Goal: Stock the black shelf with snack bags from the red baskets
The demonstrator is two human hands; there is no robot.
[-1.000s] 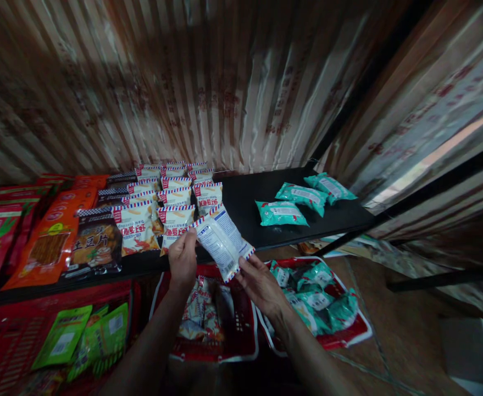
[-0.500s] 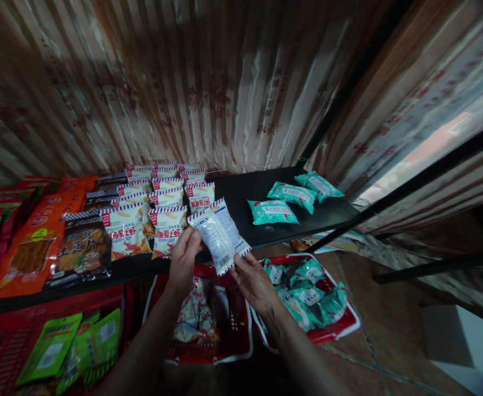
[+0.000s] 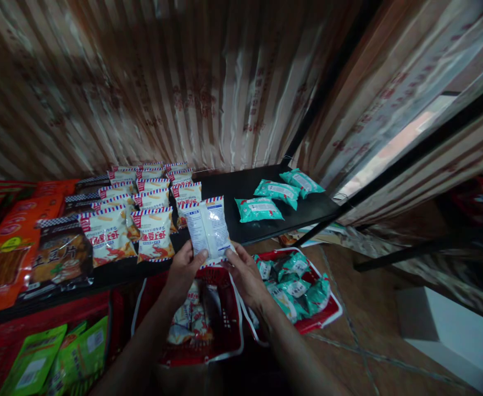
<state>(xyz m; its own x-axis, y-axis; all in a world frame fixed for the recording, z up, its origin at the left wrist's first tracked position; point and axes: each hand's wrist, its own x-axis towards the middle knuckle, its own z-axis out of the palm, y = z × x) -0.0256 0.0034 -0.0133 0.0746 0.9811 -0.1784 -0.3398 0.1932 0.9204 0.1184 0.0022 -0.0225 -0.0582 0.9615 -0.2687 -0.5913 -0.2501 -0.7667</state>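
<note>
Both of my hands hold one white snack bag (image 3: 209, 230) with a red-and-blue striped edge, its printed back facing me. My left hand (image 3: 184, 269) pinches the lower left corner, thumb on the front. At the lower right corner, my right hand (image 3: 244, 270) grips the bag the same way. Rows of matching snack bags (image 3: 154, 233) stand on the black shelf (image 3: 247, 234) just left of the held one. Below my hands, a red basket (image 3: 228, 330) contains more of these striped bags, partly covered by my left forearm.
Three teal packets (image 3: 260, 209) lie on the shelf's right part. Another red basket (image 3: 319, 324) of teal packets sits on the floor. Orange bags (image 3: 22, 236) and a dark bag (image 3: 62, 256) are at left, above green pouches (image 3: 35, 360). A black post (image 3: 319, 99) and a white box (image 3: 443, 330) stand right.
My left hand has moved from the bag's upper left side down to its lower corner. The bag has turned more upright. The whole view has shifted slightly, with the scene sliding left.
</note>
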